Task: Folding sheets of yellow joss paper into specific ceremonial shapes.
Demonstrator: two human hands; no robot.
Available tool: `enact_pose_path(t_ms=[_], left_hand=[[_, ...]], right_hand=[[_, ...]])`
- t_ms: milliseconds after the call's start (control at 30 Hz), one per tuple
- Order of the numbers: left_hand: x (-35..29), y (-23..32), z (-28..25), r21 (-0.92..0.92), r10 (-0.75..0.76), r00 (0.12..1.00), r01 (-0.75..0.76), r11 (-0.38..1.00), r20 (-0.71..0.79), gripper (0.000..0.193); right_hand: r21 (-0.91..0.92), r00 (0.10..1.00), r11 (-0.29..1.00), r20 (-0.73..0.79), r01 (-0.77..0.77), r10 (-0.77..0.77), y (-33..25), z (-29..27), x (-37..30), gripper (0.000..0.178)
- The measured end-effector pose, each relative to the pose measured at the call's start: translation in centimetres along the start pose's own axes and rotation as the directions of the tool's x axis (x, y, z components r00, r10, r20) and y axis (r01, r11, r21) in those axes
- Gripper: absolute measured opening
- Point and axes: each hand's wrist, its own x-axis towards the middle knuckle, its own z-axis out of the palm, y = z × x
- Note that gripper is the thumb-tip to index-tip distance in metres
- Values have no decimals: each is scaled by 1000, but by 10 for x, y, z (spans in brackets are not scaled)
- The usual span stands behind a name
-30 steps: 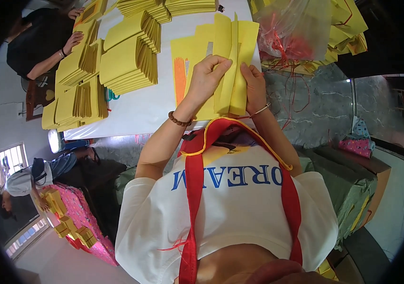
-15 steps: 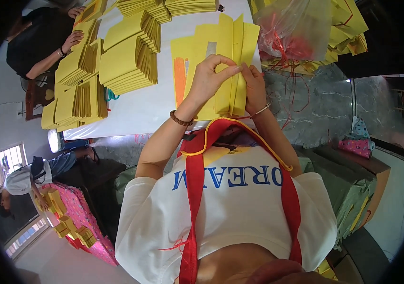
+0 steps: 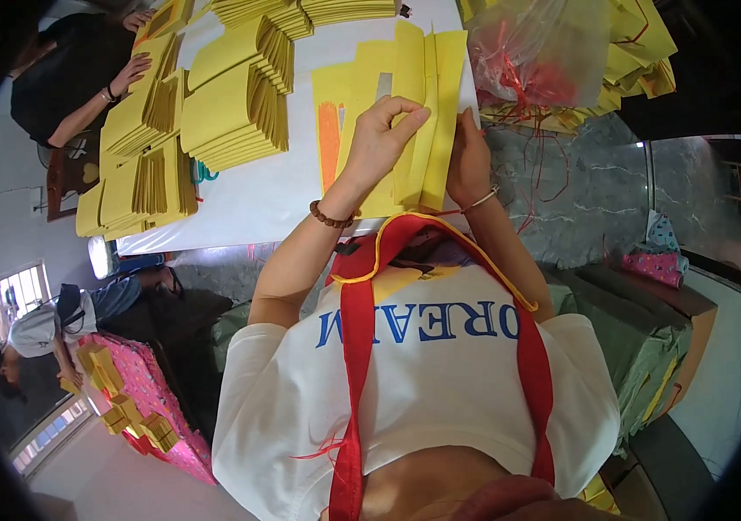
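A folded yellow paper sheet (image 3: 447,95) stands partly raised in creased, upright panels at the table's near edge. My left hand (image 3: 381,139), a beaded bracelet on its wrist, is closed with thumb and forefinger pinching a fold of it. At the sheet's right edge is my right hand (image 3: 472,163), wearing a bangle; it grips that edge, its fingers partly hidden behind the paper. Beneath and to the left lie flat yellow sheets (image 3: 327,82), with an orange strip (image 3: 329,139) and a grey strip (image 3: 385,84) showing.
Stacks of folded yellow paper (image 3: 233,108) fill the left of the white table (image 3: 249,204). A co-worker's hand (image 3: 132,74) rests on the far-left stacks. A clear plastic bag with red strings (image 3: 527,69) sits at the right, beside more yellow paper (image 3: 640,52). Another person (image 3: 49,330) is at a pink-covered table.
My right hand has left the central fold beside my left fingertips and moved to the sheet's right edge. My left hand keeps its pinch; the right panel has shifted slightly left.
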Motion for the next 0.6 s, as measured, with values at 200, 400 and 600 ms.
enact_pose_path(t_ms=[200, 400, 600], left_hand=[[0, 0, 0, -45, -29, 1000, 29, 999, 4, 21], [-1, 0, 2, -83, -19, 1000, 19, 996, 0, 21], [-3, 7, 2, 23, 88, 996, -88, 996, -4, 21]], right_hand=[[-92, 996, 993, 63, 69, -63, 4, -9, 2, 23], [-124, 994, 987, 62, 101, -94, 5, -1, -2, 23], [-97, 997, 994, 68, 46, -40, 4, -2, 1, 30]])
